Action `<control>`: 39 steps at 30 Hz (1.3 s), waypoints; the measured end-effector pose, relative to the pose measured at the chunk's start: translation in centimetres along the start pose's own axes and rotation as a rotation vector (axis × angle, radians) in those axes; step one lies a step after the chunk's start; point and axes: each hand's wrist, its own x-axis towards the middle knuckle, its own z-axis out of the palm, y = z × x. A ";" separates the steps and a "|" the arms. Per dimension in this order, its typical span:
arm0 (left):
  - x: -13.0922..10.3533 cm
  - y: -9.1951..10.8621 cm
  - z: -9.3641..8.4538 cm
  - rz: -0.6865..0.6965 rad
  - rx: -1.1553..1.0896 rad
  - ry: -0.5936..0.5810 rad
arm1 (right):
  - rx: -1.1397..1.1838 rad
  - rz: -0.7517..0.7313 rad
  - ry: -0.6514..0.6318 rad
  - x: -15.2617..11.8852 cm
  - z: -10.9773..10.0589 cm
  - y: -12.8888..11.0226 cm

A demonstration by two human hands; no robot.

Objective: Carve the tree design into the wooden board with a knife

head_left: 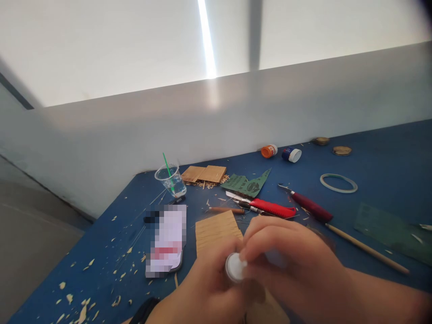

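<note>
A small jar with a round white cap (234, 268) is between my two hands at the lower middle of the view. My left hand (212, 288) wraps round its body, which is mostly hidden. From the right, the fingers of my right hand (290, 256) pinch the edge of the white cap. Just beyond them lies a flat wooden board (216, 229), partly covered by my hands. Another pale piece (270, 308) shows beneath my hands, its kind unclear.
A red utility knife (273, 208), a red-handled carving tool (312, 207) and green sandpaper (248, 183) lie beyond my hands. On the left are a phone (167, 243) and a plastic cup of water (172, 182). Orange (269, 151) and blue (290, 155) paint jars lie near the wall.
</note>
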 end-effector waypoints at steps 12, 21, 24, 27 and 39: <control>-0.2 0.8 -0.5 0.017 0.226 -0.055 | -0.120 -0.017 -0.107 0.5 -0.4 0.3; 1.2 0.8 -5.3 -0.019 0.291 0.050 | 0.211 0.439 -0.040 1.0 -2.1 2.7; 1.6 0.2 -5.6 -0.058 0.227 0.063 | 0.258 0.491 -0.048 1.1 -1.9 3.0; 1.5 -0.5 -4.5 -0.065 0.024 -0.063 | 0.304 0.484 -0.060 1.0 -1.2 3.2; 0.7 -2.1 -1.4 -0.099 0.062 0.036 | 0.230 0.419 -0.051 0.6 0.1 3.5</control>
